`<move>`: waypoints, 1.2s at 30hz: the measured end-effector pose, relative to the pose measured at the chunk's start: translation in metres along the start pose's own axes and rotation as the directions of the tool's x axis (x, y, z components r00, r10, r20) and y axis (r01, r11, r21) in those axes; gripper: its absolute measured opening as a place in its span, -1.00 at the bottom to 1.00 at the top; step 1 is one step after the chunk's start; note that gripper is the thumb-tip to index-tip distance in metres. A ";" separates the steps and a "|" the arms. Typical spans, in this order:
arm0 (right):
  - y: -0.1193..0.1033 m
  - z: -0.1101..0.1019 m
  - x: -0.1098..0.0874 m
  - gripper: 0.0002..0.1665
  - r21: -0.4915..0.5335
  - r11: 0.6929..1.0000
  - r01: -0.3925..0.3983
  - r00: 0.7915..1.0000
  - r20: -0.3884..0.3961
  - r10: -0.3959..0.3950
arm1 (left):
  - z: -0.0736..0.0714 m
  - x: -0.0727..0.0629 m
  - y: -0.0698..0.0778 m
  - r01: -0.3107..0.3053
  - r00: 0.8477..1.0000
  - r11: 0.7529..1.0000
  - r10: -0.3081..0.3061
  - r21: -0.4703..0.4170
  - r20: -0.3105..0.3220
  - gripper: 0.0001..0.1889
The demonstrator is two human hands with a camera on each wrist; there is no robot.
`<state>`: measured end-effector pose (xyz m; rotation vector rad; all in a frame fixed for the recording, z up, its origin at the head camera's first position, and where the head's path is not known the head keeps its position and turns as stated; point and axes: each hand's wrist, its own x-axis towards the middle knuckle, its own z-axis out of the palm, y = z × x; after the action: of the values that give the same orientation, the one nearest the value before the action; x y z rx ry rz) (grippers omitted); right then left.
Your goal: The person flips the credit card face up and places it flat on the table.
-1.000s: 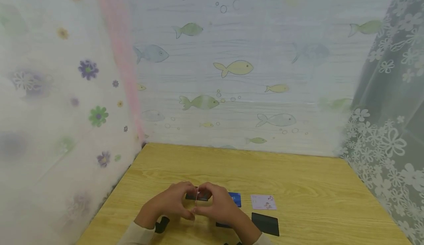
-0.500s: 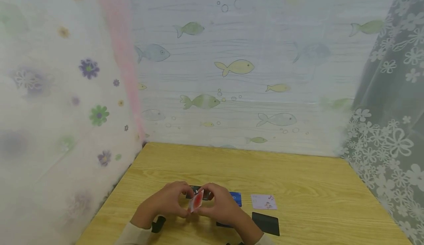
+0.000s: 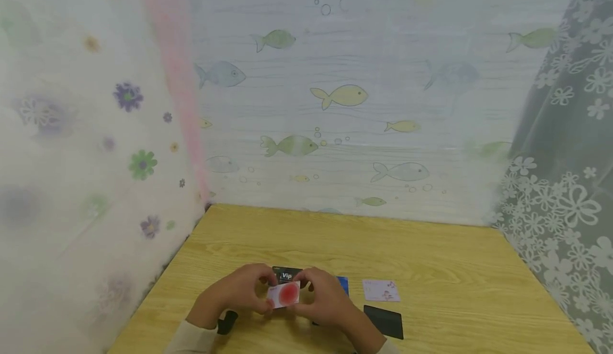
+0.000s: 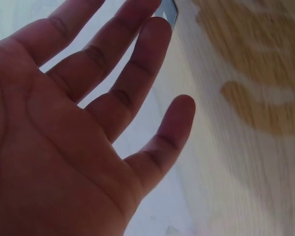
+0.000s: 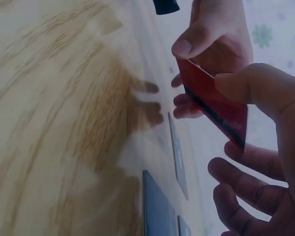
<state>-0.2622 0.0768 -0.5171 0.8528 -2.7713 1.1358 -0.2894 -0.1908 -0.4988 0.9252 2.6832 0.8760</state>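
Note:
In the head view a card (image 3: 284, 294), pale with a big red spot, is held between both hands above the table. My left hand (image 3: 239, 289) pinches its left end, and my right hand (image 3: 325, 298) pinches its right end. From the right wrist view the card's other side (image 5: 211, 98) looks red with a dark stripe, a thumb lying on it at each end. Just behind the card lies a black card marked "Vip" (image 3: 287, 275). A blue card (image 3: 344, 283) is partly hidden by my right hand. The left wrist view shows my left palm and spread fingers.
Right of my hands, a pale pink patterned card (image 3: 381, 290) and a black card (image 3: 384, 322) lie on the wooden table (image 3: 431, 258). A small black object (image 3: 227, 322) sits by my left wrist. Patterned curtains (image 3: 345, 130) stand around the table.
The card was edge-on to the head camera and has been turned so its red-spotted face shows. The hands have barely shifted, and more of the Vip card is visible.

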 end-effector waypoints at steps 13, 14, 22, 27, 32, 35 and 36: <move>0.000 0.003 -0.005 -0.43 -0.279 0.959 -0.045 0.999 -0.008 0.044 | 0.001 0.003 -0.001 0.043 0.999 0.998 -0.044 0.044 0.021 -0.52; 0.000 0.004 -0.006 -0.42 -0.282 0.958 -0.058 0.998 -0.006 0.058 | 0.002 0.003 -0.002 0.049 0.999 0.997 -0.051 0.051 0.020 -0.53; -0.003 0.010 -0.007 -0.37 -0.294 0.950 -0.102 0.994 0.004 0.108 | 0.008 0.002 -0.007 0.072 0.997 0.991 -0.071 0.109 -0.018 -0.58; -0.002 0.011 -0.006 -0.36 -0.311 0.945 -0.105 0.993 0.014 0.115 | 0.008 0.002 -0.007 0.070 0.997 0.994 -0.067 0.080 -0.037 -0.59; -0.002 0.011 -0.006 -0.39 -0.311 0.944 -0.109 0.992 0.034 0.125 | 0.008 0.000 -0.005 0.112 0.993 0.993 -0.111 0.025 -0.033 -0.60; -0.002 0.011 -0.006 -0.40 -0.334 0.936 -0.113 0.991 0.033 0.131 | 0.009 -0.001 -0.004 0.139 0.990 0.990 -0.139 0.011 -0.024 -0.62; -0.002 0.011 -0.006 -0.40 -0.342 0.933 -0.115 0.991 0.029 0.133 | 0.008 -0.001 -0.003 0.146 0.989 0.989 -0.145 0.007 -0.023 -0.63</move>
<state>-0.2542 0.0712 -0.5253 0.6853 -2.9724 0.6189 -0.2875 -0.1891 -0.5073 0.7143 2.7342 0.8482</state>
